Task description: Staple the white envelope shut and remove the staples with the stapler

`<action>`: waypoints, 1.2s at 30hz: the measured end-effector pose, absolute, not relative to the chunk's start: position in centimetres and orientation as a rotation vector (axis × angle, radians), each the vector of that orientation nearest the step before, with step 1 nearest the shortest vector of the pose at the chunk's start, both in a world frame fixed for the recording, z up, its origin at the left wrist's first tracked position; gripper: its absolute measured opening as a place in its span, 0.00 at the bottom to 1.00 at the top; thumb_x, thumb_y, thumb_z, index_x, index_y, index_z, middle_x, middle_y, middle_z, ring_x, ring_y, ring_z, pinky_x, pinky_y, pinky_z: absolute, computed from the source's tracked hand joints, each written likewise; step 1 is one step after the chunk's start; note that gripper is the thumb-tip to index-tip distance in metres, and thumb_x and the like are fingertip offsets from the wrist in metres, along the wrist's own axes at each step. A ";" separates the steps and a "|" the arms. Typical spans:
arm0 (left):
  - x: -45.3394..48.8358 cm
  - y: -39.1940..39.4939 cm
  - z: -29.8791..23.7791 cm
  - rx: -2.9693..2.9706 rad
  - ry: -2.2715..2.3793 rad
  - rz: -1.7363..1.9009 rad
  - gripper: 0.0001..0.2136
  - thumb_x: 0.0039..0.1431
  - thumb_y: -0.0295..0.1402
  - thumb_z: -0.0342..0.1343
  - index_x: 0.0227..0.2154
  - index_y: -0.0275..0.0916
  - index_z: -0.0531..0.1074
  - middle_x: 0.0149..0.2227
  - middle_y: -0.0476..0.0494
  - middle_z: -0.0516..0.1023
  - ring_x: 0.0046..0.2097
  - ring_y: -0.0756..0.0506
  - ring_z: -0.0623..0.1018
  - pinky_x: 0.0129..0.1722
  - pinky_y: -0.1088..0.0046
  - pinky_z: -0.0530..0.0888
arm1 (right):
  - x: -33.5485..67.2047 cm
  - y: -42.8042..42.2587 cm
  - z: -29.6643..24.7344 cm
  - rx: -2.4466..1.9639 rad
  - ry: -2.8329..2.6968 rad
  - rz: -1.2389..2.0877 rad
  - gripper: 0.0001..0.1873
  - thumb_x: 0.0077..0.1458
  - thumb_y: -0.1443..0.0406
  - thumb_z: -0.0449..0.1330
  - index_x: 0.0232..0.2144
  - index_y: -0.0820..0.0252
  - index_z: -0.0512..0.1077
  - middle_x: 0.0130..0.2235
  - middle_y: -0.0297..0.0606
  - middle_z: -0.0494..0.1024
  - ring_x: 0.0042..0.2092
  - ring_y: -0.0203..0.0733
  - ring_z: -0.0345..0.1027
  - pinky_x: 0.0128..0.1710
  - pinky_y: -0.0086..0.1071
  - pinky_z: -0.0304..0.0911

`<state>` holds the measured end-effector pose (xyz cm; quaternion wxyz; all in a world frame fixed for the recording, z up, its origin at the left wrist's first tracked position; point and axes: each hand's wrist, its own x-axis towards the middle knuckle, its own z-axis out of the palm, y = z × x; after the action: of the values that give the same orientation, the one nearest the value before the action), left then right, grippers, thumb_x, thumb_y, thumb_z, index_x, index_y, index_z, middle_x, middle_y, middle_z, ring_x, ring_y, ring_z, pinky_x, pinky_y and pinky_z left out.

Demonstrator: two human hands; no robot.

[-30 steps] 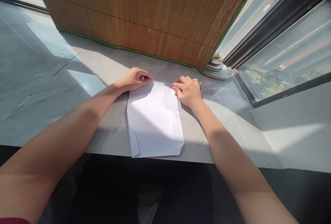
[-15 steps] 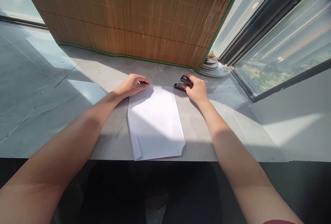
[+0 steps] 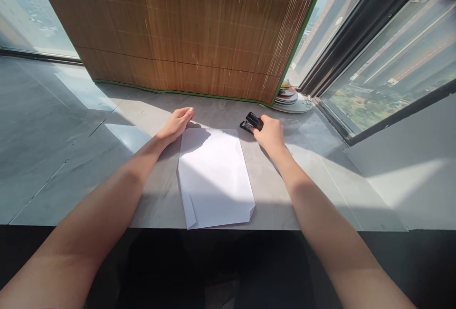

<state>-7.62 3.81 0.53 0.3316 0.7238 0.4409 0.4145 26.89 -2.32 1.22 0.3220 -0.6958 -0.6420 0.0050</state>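
In the head view, the person's right hand [image 3: 272, 133] has its grip closed around the rear of a compact black stapler [image 3: 251, 122], just beside the far right corner of a white, oblong paper sheet [image 3: 215, 180] lying on a grey marbled bench [image 3: 277, 195]. The left hand [image 3: 177, 122] is by the sheet's far left corner, its fingers loosely curled; whether they pinch or touch anything cannot be told. The step seems to be handling the stapler near the sheet's far edge. To do it well, the person should square that edge, steady it with the left fingers clear of the stapler's mouth, and press evenly with the base level. The stapler's long axis runs mostly sideways, nose pointing left and slightly away; the sheet's runs from the bench's front edge toward the far side.
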 end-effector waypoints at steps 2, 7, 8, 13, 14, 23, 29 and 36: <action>-7.6 3.9 0.4 1.863 1.172 1.101 0.26 0.74 0.57 0.50 0.26 0.42 0.64 0.23 0.52 0.60 0.27 0.48 0.61 0.26 0.72 0.60 | 24.9 -3.5 1.9 -1.738 -1.641 -0.014 0.09 0.56 0.61 0.67 0.33 0.54 0.70 0.35 0.44 0.80 0.40 0.53 0.73 0.43 0.42 0.66; -7.5 4.2 0.0 1.768 1.146 1.257 0.24 0.75 0.51 0.52 0.26 0.40 0.65 0.24 0.51 0.62 0.28 0.50 0.62 0.27 0.75 0.59 | 17.9 -7.9 2.5 -1.363 -1.828 0.377 0.10 0.61 0.60 0.66 0.34 0.55 0.67 0.36 0.35 0.77 0.37 0.43 0.68 0.39 0.35 0.61; -7.4 4.2 0.0 1.743 1.145 1.273 0.23 0.75 0.50 0.53 0.26 0.40 0.65 0.24 0.51 0.62 0.28 0.50 0.62 0.27 0.75 0.59 | 16.7 -8.6 2.2 -1.312 -1.893 0.473 0.10 0.61 0.60 0.66 0.34 0.55 0.67 0.35 0.34 0.76 0.36 0.42 0.67 0.38 0.35 0.61; -7.5 4.3 -0.2 1.705 1.119 1.246 0.22 0.75 0.47 0.53 0.26 0.41 0.64 0.24 0.52 0.61 0.28 0.50 0.61 0.27 0.76 0.57 | 15.0 -9.1 1.1 -1.197 -2.095 0.568 0.12 0.59 0.61 0.69 0.36 0.55 0.68 0.40 0.36 0.75 0.41 0.44 0.67 0.41 0.35 0.60; -7.6 4.3 -0.2 1.706 1.112 1.250 0.21 0.75 0.47 0.53 0.26 0.41 0.64 0.24 0.52 0.61 0.28 0.50 0.61 0.27 0.75 0.57 | 15.7 -8.7 1.2 -1.155 -2.101 0.556 0.15 0.58 0.57 0.71 0.37 0.55 0.69 0.41 0.37 0.76 0.42 0.44 0.67 0.42 0.35 0.61; -8.1 4.8 -0.4 1.716 1.130 1.261 0.24 0.74 0.50 0.52 0.24 0.44 0.55 0.25 0.52 0.57 0.29 0.48 0.59 0.30 0.73 0.61 | 24.5 -2.9 0.8 -1.870 -1.786 0.279 0.20 0.65 0.62 0.62 0.21 0.56 0.64 0.24 0.34 0.68 0.31 0.40 0.61 0.35 0.35 0.53; -10.2 2.6 0.5 1.893 1.865 1.214 0.14 0.73 0.34 0.49 0.28 0.41 0.69 0.32 0.43 0.73 0.40 0.42 0.74 0.48 0.65 0.74 | 24.6 -2.2 -0.1 -2.032 -1.898 0.255 0.14 0.66 0.56 0.62 0.30 0.56 0.77 0.35 0.43 0.81 0.40 0.48 0.74 0.39 0.35 0.57; -16.9 -8.7 -1.1 1.727 2.531 0.448 0.27 0.75 0.43 0.48 0.71 0.40 0.71 0.77 0.26 0.62 0.78 0.20 0.57 0.71 0.24 0.54 | 24.7 -2.8 -0.6 -1.444 -1.928 0.452 0.27 0.70 0.46 0.53 0.24 0.55 0.68 0.28 0.35 0.74 0.32 0.41 0.64 0.36 0.34 0.57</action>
<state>-16.89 -8.73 -1.11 0.0225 0.5575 0.8171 0.1448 24.67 -2.78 -0.61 0.3384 -0.5545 -0.7402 0.1734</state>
